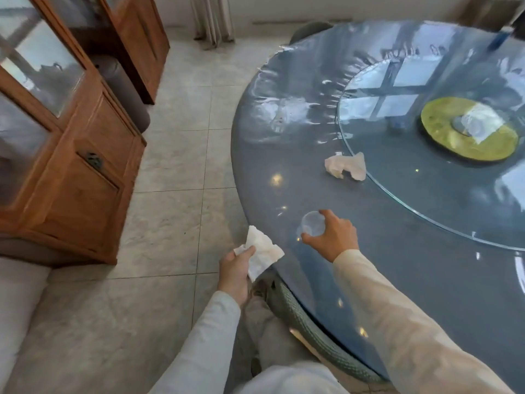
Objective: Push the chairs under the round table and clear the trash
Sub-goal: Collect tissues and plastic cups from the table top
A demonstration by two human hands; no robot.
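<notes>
So the right grip (333, 237) is curled round a clear plastic cup (312, 227) near the front edge of the round bench (397, 280). The thumb is on the near side of the rim and the forefinger hooks over the far side. Can't honestly tell if the cup is sitting on the surface or just off it.

The left grip (234, 273) is off the bench, over the tiled floor (170, 166) just beside the rim. It's pinching a crumpled white tissue (262, 253) between the thumb and the curled fingers, and the loose end sticks up toward the bench edge.

Trash on the bench: a second crumpled tissue (345, 166) lies beyond the right grip, well apart from it, touching the edge of the glass turntable (426, 189). Further back on the left side there's something clear and blurry (279, 118), maybe another cup, too smeared to call. On the gold disc (443, 137) in the middle of the turntable sits another clear thing (477, 125), also hard to make out.

Chairs: a green woven chair (306, 328) has its back right up against the near rim, below the right forearm. A second dark chair back (309, 28) peeks over the far rim.

There's a wooden cabinet (71, 137) on the left.
</notes>
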